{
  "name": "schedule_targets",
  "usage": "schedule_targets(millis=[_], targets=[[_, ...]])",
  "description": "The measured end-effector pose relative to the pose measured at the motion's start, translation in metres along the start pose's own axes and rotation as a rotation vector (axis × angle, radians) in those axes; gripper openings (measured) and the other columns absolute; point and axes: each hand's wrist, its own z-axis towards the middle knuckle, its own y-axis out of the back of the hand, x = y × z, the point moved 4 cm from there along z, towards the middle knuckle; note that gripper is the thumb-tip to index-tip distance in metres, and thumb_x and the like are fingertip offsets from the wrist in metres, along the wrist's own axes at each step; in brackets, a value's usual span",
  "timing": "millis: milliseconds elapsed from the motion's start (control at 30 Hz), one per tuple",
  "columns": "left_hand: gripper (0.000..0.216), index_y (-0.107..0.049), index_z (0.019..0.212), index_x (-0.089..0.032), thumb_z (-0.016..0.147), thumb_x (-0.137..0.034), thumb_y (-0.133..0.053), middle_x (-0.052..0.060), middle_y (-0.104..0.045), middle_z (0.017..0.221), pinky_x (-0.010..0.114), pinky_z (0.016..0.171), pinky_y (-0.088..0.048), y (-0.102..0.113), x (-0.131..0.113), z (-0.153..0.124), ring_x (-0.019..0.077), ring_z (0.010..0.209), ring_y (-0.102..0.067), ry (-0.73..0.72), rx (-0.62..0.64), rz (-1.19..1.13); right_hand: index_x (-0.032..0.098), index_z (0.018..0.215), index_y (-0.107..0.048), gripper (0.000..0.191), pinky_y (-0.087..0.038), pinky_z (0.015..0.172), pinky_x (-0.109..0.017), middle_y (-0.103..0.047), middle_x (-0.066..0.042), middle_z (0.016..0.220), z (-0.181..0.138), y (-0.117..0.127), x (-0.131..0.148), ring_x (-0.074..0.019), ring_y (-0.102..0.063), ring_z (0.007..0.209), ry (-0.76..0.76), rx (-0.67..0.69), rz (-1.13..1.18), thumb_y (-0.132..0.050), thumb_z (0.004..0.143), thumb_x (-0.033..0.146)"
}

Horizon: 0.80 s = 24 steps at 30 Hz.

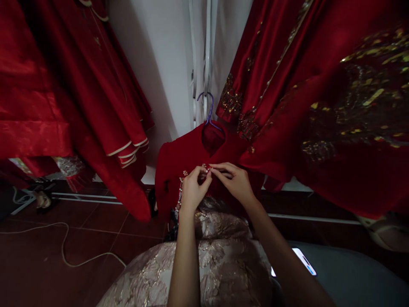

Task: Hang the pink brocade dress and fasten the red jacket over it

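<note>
A dark red dress (182, 153) hangs in front of me on a purple hanger (211, 111). At its chest, a strand of sparkling beads (180, 198) runs down on the left. My left hand (193, 187) is closed, thumb and finger pinching the upper end of this strand. Close against it, my right hand (238, 181) is closed too, its thumb and fingertips meeting at the same beads. Whether a needle or thread is between the fingertips is too small to tell. The lower end of the strand passes behind my left wrist.
Red garments (96, 76) hang at left, and red ones with gold sequins (370, 85) at right. Pale brocade fabric (220, 264) covers my lap. A lit phone (303, 261) lies on a grey surface (348, 273). A white cable (65, 243) crosses the tiled floor.
</note>
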Motion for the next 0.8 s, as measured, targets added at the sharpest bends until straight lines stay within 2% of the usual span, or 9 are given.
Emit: schedule_targets(millis=[267,500,800], targets=[[0.012,-0.057,0.09,-0.021,0.08,-0.024,-0.051,0.003,-0.065,0.088,0.026,0.075,-0.048,0.0047,-0.0056,-0.0033,0.0152,0.079,-0.062,-0.023,-0.008,0.105,0.022,0.098,-0.069,0.028,-0.057,0.077,-0.032,-0.065,-0.004,0.094,0.0011,-0.0004,0.0031,-0.0168,-0.063,0.085,0.02,0.005,0.018,-0.062,0.075,0.037],[0.013,-0.056,0.092,-0.021,0.083,-0.023,-0.048,0.005,-0.065,0.087,0.025,0.068,-0.046,0.0055,-0.0097,-0.003,0.0165,0.076,-0.062,-0.056,0.066,0.28,0.024,0.1,-0.069,0.026,-0.057,0.078,-0.031,-0.064,-0.003,0.096,-0.0002,-0.0029,0.0017,-0.0154,-0.062,0.085,0.054,0.016,-0.033,-0.061,0.076,0.032],[0.014,-0.056,0.092,-0.021,0.085,-0.023,-0.044,0.005,-0.065,0.087,0.024,0.068,-0.043,0.0044,-0.0097,-0.0049,0.0163,0.075,-0.061,-0.069,0.078,0.325,0.025,0.104,-0.067,0.029,-0.056,0.08,-0.031,-0.062,-0.003,0.099,0.0029,-0.002,0.0023,-0.0148,-0.062,0.086,0.071,0.079,-0.062,-0.06,0.076,0.03]])
